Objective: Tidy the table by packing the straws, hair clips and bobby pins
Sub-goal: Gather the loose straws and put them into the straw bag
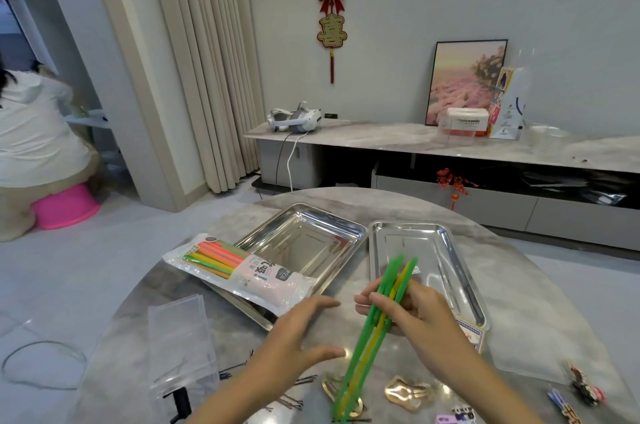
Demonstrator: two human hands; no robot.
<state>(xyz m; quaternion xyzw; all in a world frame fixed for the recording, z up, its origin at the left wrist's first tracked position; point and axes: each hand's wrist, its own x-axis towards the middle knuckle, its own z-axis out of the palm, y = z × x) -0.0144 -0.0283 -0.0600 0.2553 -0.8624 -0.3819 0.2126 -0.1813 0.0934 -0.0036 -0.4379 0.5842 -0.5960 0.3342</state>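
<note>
- Head view, far left: a person (38, 132) sits on a pink stool (65, 205) on the floor, well apart from the table (540, 299).
- Clear bag (176, 347): at the table's left edge, looks empty.
- Pack (242, 271): sealed, with orange, yellow and green straws inside. It lies across the near-left rim of the left tray (332, 219), partly on the tray and partly on the table.
- Pins (304, 380): dark bobby pins lie loose on the table, scattered around the left forearm near the front edge.
- Left hand (294, 330): fingers straight and spread, thumb apart, holding nothing. It sits just right of the pack's near end. Cannot tell if it touches the table.
- Gold clips (407, 392): two lie flat on the table at the front, one partly behind the loose straws' lower ends.
- Straws (367, 347): a loose green and yellow bundle, tilted. The upper ends are over the right tray and the lower ends run towards the front edge.
- Right hand (415, 312): fingers curled round the straws near their upper half, gripping them.
- Right tray (433, 243): just beside the left tray, nothing lying in it.
- Flat bag (526, 357): clear, at the right tray's near corner. Cannot tell if it is under the tray or only touching it.
- Small clips (585, 385): a colourful cluster at the far right front of the table.
</note>
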